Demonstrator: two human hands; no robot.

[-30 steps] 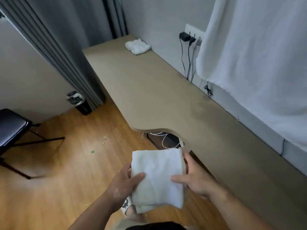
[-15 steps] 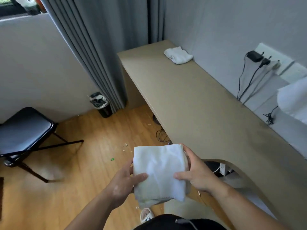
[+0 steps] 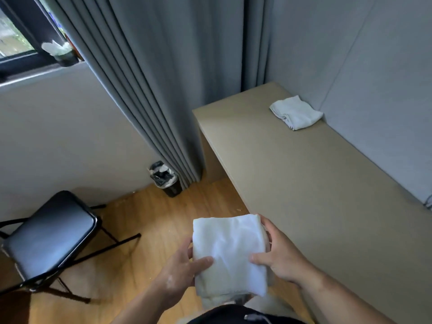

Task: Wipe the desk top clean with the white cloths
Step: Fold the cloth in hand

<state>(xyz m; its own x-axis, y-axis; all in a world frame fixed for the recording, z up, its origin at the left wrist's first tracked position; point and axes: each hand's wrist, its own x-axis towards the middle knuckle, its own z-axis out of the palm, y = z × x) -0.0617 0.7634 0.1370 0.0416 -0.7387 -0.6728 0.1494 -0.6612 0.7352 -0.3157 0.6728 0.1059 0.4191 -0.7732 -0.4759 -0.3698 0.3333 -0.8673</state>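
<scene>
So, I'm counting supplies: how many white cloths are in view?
2. One folded white cloth is held between the left hand and right hand; the other cloth lies at the far end of the desk top. Others may be out of frame.

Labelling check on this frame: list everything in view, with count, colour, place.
held cloth: 1, white, folded, in both hands
far cloth: 1, white, folded, desk top's far end, by the wall
desk top: 1, beige, along the right wall
curtain: 1, grey, far corner
folding chair: 1, black, floor at left
waste bin: 1, black, lined, at the curtain's foot
floor: 1, brown wood, left of desk
window: 1, dark frame, top left
left hand: 1, holds held cloth's left side
right hand: 1, holds its right side
</scene>
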